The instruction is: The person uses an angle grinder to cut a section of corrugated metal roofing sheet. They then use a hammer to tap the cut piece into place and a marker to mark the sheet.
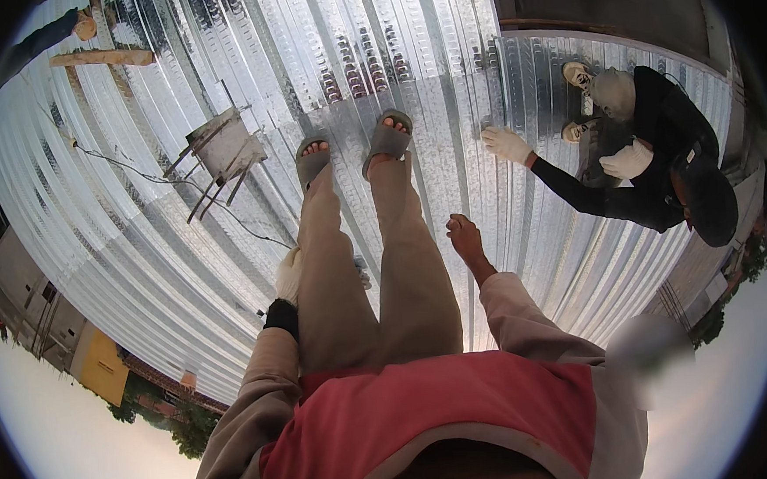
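My left hand, in a white glove with a black cuff, is beside my left trouser leg, which hides most of its fingers. A thin dark cable runs across the roof sheets up to this glove. Between my legs a small greyish thing shows partly; what it is I cannot make out. My bare right hand is held out right of my right leg with its fingers curled in. Whether something small is in them does not show. Under both hands lie shiny corrugated metal sheets.
A co-worker in black with white gloves crouches at the right, one hand on the sheets. A pale board with sticks lies left of my sandalled feet. Wooden pieces and another person's arm are far left. Beyond the roof edge stand buildings.
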`<state>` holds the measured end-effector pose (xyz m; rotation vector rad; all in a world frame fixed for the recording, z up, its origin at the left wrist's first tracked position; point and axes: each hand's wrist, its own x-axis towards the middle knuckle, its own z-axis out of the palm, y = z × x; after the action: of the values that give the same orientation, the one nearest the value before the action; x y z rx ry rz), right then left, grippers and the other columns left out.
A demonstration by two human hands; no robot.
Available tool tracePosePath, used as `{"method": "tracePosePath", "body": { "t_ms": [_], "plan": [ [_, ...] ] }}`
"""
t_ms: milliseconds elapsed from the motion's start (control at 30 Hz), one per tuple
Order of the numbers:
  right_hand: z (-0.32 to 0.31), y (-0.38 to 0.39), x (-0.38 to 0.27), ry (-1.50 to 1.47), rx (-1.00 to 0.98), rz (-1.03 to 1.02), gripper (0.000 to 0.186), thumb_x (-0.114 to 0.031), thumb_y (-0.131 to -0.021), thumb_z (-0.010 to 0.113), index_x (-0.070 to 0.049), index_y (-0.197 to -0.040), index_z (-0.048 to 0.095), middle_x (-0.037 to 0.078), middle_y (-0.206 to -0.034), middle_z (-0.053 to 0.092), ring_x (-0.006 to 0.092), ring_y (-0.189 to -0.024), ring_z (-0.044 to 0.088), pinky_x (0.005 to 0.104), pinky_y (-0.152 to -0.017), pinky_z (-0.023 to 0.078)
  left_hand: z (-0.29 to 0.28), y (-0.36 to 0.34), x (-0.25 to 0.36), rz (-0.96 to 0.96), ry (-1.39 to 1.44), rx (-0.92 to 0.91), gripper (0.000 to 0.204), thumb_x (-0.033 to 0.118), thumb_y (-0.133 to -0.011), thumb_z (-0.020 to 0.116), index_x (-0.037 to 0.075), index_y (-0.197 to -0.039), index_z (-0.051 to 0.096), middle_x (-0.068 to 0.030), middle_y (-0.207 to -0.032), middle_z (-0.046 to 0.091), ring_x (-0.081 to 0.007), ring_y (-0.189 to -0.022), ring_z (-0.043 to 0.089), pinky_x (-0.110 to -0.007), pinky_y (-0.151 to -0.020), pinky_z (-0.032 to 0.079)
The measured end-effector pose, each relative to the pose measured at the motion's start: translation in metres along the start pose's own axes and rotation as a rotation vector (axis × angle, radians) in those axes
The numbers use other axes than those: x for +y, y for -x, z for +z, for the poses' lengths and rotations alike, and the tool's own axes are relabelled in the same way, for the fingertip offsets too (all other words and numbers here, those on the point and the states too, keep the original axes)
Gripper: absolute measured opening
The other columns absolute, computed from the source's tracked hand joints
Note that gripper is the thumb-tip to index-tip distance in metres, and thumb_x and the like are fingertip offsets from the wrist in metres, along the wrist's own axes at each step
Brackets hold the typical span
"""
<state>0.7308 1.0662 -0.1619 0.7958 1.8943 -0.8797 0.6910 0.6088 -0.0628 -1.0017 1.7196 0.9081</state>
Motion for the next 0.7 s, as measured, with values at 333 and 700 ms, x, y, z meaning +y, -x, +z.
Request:
{"method": "tracePosePath", "body": {
  "t_ms": [333,700],
  "plan": [
    [-0.010,-0.001,-0.031,0.196,0.007,-0.154,0.036,-0.028,-0.109,0.050,-0.002,-0.126,0.068,0.030,-0.112,0.075,0.0510,-0.110,0.071,0.0612,-0.098,0.054,0.034,0.003,0.016,0.035,0.156,-0.017,0.053,0.038,-0.108,0.059,-0.002,-0.140,0.070,-0.0250,-0.130,0.077,-0.0337,-0.120,0.074,-0.039,-0.103,0.054],
    [-0.037,-0.028,-0.101,0.195,-0.002,-0.169,0.044,-0.035,-0.109,0.045,-0.002,-0.123,0.071,0.028,-0.123,0.074,0.0507,-0.116,0.069,0.0578,-0.102,0.053,0.024,-0.031,0.043,0.072,0.078,0.046,0.050,0.038,-0.106,0.057,0.002,-0.137,0.073,-0.0213,-0.127,0.079,-0.0329,-0.121,0.074,-0.040,-0.105,0.053]
  ]
}}
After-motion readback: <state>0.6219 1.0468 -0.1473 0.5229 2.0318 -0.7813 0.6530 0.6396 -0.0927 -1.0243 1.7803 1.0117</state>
